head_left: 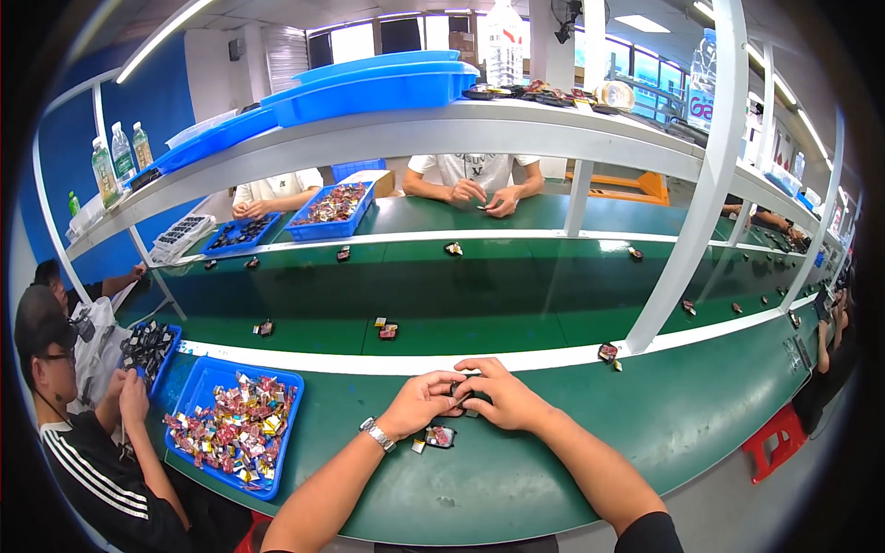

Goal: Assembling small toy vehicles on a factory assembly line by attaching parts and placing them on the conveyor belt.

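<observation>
My left hand (422,403), with a metal-band watch (376,431) on its wrist, and my right hand (505,398) meet over the green bench. Their fingers close around a small dark part (456,391), mostly hidden by the fingertips. Just below the left fingers lies a small black housing with a reddish circuit board (441,436). Beside it rests a small white-and-yellow piece (418,446). Another small dark piece (471,413) shows under my right fingers.
A blue tray (297,387) heaped with small reddish boards stands left, near a seated co-worker (83,442). Another blue tray (172,355) holds black parts. A green conveyor belt (516,304) carries scattered assemblies beyond a white rail. A white post (678,221) rises at right, supporting an overhead shelf (396,134).
</observation>
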Tool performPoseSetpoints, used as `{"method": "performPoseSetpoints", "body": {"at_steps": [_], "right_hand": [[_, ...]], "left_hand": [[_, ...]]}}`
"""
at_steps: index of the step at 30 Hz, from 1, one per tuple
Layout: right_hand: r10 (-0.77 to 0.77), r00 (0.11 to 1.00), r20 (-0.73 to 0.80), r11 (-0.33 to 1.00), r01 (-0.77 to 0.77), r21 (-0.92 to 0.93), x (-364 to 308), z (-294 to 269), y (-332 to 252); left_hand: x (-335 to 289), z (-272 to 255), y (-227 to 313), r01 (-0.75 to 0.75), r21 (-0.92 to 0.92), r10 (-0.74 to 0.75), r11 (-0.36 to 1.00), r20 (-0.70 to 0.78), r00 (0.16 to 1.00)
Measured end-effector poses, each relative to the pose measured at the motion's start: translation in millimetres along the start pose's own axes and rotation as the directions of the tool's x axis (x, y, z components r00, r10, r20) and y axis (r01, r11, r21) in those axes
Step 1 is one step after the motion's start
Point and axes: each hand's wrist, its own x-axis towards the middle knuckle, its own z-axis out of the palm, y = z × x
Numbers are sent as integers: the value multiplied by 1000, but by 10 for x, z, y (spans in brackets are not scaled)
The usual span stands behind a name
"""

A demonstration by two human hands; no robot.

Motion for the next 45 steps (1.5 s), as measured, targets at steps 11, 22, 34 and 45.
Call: {"method": "performPoseSetpoints", "body": {"at_steps": [11, 22, 34, 45], "right_hand": [[33, 985, -166, 991, -54, -119, 6, 106, -103], [90, 982, -165, 995, -95, -21, -37, 91, -84], [1, 938, -346, 996, -33, -85, -33, 246, -112], [-18, 910, -413, 992, -36, -122, -14, 359, -97]], "left_hand": [[-11, -29, 29, -5, -29, 6, 1000, 31, 1000], [-17, -4, 45, -30, 0, 30, 1000, 59, 998], [-26, 6, 45, -2, -8, 2, 1000, -26, 1000], [-11, 10, 23, 7, -61, -12, 998, -72, 997]]}}
